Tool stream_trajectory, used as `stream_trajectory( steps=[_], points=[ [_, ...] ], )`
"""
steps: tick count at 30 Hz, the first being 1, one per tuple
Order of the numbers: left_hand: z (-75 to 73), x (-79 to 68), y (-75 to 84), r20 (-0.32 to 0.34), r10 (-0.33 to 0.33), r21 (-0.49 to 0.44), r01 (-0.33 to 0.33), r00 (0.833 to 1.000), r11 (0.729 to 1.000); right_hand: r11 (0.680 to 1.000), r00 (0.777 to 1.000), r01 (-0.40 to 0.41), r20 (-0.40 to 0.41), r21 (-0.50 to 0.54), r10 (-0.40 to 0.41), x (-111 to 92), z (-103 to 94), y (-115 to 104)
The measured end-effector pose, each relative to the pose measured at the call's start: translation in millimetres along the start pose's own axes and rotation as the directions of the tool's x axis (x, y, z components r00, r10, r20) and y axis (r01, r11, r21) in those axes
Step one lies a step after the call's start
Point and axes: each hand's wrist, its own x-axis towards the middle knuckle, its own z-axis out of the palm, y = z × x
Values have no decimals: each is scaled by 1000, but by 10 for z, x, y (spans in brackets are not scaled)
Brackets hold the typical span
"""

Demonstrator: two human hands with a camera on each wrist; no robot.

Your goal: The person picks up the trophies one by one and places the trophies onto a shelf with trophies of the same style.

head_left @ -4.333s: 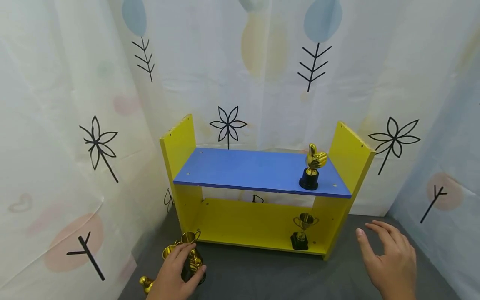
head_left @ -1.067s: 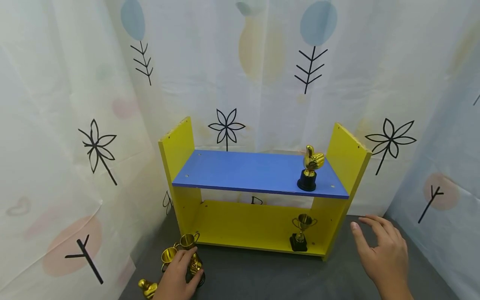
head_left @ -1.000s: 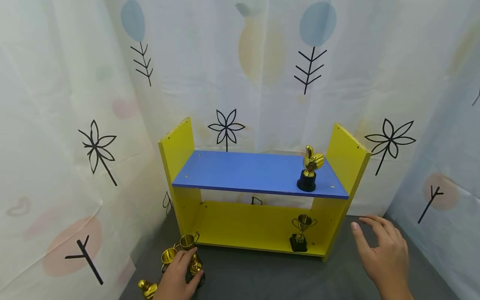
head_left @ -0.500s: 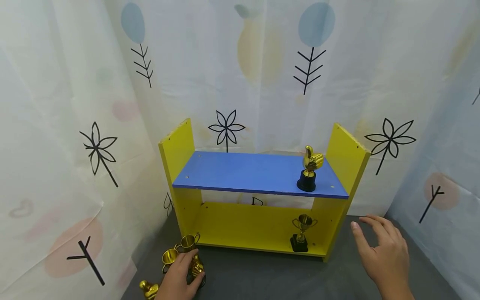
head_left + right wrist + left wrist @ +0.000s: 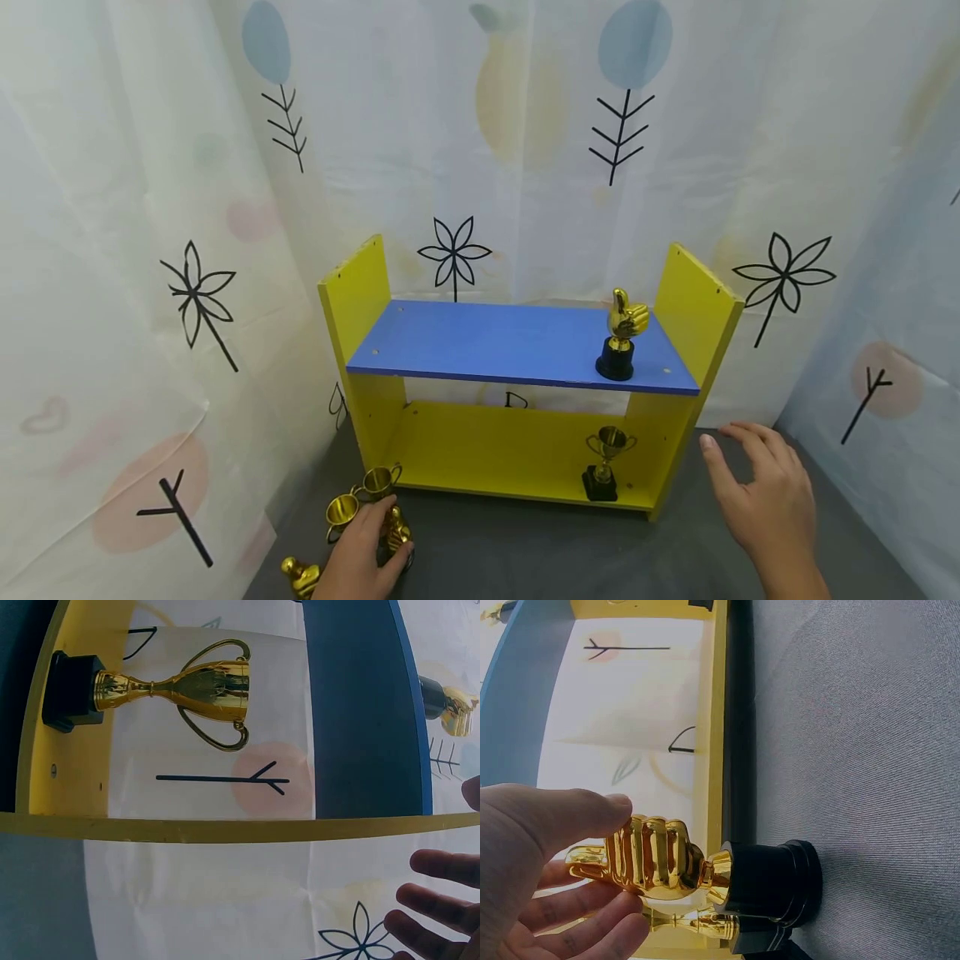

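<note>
At the lower left of the head view, my left hand (image 5: 358, 557) has its thumb and fingers around the golden fist of a thumbs-up trophy (image 5: 656, 859). That trophy's black base stands on the grey tabletop. Two golden cup trophies, one nearer (image 5: 342, 510) and one farther (image 5: 378, 481), stand just beyond this hand. Another golden figure (image 5: 302, 577) shows left of it, partly cut off. My right hand (image 5: 767, 504) hovers right of the shelf, fingers spread and holding nothing. Nearest to it are a cup trophy (image 5: 210, 690) on the bottom board and a thumbs-up trophy (image 5: 619, 337) on the blue board.
A two-level shelf with yellow side panels (image 5: 693, 312) and a blue upper board (image 5: 487, 337) stands at the middle. Its yellow bottom board (image 5: 480, 446) sits low over the grey tabletop (image 5: 525, 550). Patterned white cloth (image 5: 555, 125) hangs behind and at both sides.
My left hand stays around the thumbs-up trophy. My right hand has shifted slightly left since the oldest frame, and the view has moved a little. The trophies stand where they were.
</note>
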Motion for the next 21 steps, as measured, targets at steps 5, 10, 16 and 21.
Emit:
stream_trajectory(
  steps=[5, 10, 16, 21],
  points=[
    [1, -15, 7, -6, -7, -4, 7, 1000, 1000, 1000, 1000, 16, -17, 13, -16, 51, -10, -17],
    [-3, -23, 7, -6, -3, -12, 3, 1000, 1000, 1000, 1000, 19, -24, 10, -19, 72, -8, -35],
    [-2, -11, -5, 20, -17, -38, 18, 1000, 999, 999, 999, 32, -16, -21, -32, 110, -14, -77],
    [6, -8, -12, 16, -15, -36, 16, 1000, 999, 998, 999, 46, -26, -31, -47, 159, -18, -83]
  ],
)
